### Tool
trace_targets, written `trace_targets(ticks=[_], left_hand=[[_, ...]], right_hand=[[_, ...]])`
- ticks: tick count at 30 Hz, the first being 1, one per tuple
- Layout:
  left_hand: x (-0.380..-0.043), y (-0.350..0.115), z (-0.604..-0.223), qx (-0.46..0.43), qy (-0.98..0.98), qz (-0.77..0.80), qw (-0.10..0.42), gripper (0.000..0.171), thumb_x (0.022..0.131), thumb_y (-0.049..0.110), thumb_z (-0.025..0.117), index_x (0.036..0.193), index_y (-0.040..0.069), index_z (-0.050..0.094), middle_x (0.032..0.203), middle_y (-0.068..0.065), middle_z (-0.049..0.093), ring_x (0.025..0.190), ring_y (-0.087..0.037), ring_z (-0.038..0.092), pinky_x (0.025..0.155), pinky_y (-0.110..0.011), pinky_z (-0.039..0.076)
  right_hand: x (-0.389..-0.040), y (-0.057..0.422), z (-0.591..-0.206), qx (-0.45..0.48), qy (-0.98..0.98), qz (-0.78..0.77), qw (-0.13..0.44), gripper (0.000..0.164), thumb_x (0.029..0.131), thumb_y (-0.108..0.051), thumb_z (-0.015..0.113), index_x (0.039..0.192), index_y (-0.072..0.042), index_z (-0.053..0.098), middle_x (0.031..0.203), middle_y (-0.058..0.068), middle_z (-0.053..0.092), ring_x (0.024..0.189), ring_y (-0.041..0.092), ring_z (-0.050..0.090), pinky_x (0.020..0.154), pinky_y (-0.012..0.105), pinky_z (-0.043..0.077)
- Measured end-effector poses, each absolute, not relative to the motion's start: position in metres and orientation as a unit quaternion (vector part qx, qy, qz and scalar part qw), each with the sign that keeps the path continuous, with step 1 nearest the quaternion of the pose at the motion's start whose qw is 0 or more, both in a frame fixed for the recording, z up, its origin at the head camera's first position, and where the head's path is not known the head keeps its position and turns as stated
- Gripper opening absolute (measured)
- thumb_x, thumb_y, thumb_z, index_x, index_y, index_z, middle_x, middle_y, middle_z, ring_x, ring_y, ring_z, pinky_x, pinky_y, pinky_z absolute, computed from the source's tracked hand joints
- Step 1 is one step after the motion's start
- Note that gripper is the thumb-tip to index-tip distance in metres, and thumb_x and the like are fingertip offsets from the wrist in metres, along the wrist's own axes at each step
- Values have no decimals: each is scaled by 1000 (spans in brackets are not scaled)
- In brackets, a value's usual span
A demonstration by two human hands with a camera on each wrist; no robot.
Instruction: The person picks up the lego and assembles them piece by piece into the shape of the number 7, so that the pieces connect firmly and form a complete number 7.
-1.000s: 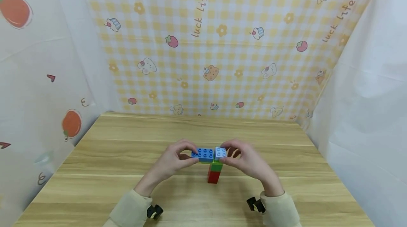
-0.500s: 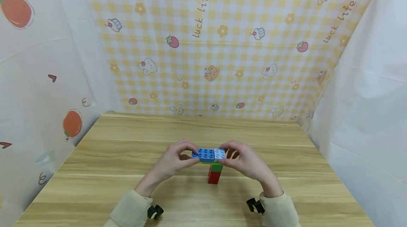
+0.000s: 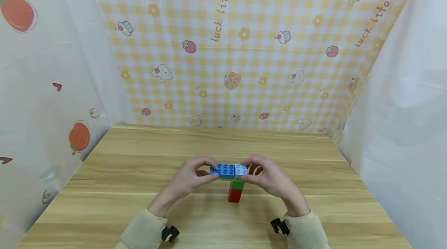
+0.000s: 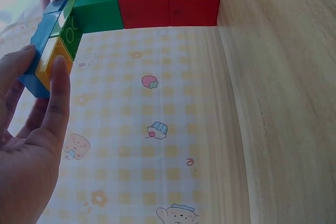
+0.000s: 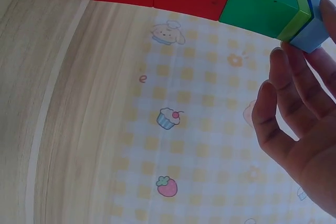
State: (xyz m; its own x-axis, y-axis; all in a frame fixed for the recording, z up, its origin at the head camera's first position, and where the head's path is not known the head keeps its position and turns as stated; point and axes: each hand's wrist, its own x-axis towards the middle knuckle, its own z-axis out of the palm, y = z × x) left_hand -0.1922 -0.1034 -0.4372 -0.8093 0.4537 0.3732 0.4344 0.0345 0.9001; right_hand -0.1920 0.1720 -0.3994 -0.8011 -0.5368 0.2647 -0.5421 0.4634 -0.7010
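A narrow tower stands on the table, two red bricks (image 4: 169, 2) at its foot with a green brick (image 3: 238, 184) above them. Over these, a light green piece (image 5: 297, 20) juts left, and a yellow brick (image 4: 54, 51) shows beside it. On top lies a long blue brick (image 3: 227, 170), end to end with a small light blue brick (image 3: 240, 170). My left hand (image 3: 196, 170) pinches the overhanging left end of the blue brick, one fingertip against the yellow brick below. Between thumb and fingers, my right hand (image 3: 268, 174) holds the light blue brick.
The wooden table (image 3: 132, 171) runs back to a yellow checked cloth (image 3: 244, 55) with cartoon prints. White cloth (image 3: 401, 125) hangs at the right side, and a white printed cloth (image 3: 42, 66) at the left. Black devices (image 3: 281, 226) are worn near both cuffs.
My right hand has shifted slightly left with the light blue brick, and the small gap between it and the blue brick has closed. The left hand has kept its grip in place.
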Motion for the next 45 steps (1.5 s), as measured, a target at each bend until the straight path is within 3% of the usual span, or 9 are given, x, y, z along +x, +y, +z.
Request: trace_targets(ticks=[5,10,23,32,41,45], left_hand=[[-192,-103,-437,309,722,619,5,13,89,12,74,100,13,66,112,-6,58,102,-28,58,80,-35,56],[-193,-103,-438,313,720,619,3,13,89,11,73,100,13,66,111,-7,57,103,-32,57,81,-35,56],[-194,-103,-440,323,714,621,0,14,89,9,72,101,10,66,112,-10,57,103,-38,56,81,-35,56],[-191,-103,-441,316,718,620,4,15,89,9,73,102,11,65,113,-11,56,104,-33,57,81,-35,56],[-189,-107,-438,303,731,611,23,39,90,12,73,124,1,56,121,-13,57,109,-32,58,83,-32,55],[-190,-112,-435,297,738,605,39,44,90,17,73,127,3,54,125,-13,57,115,-31,57,85,-32,54]], right_hand=[[-192,172,-402,329,-851,409,17,27,84,-18,79,108,-11,69,95,-4,65,79,14,59,68,28,52],[-192,171,-404,332,-846,418,17,28,84,-16,79,108,-10,68,95,-2,64,78,16,59,67,29,53],[-193,171,-407,306,-845,439,-2,27,84,-18,79,108,-12,68,94,-1,64,82,20,60,69,33,53],[-194,171,-412,297,-848,439,-14,27,84,-22,79,107,-15,68,93,-3,65,84,18,60,71,36,54],[-199,174,-421,294,-824,479,-71,31,86,-24,77,113,-12,66,98,2,65,90,23,60,77,39,54],[-203,175,-425,304,-816,484,-82,35,87,-18,76,117,-8,64,102,5,65,93,26,59,78,37,53]])
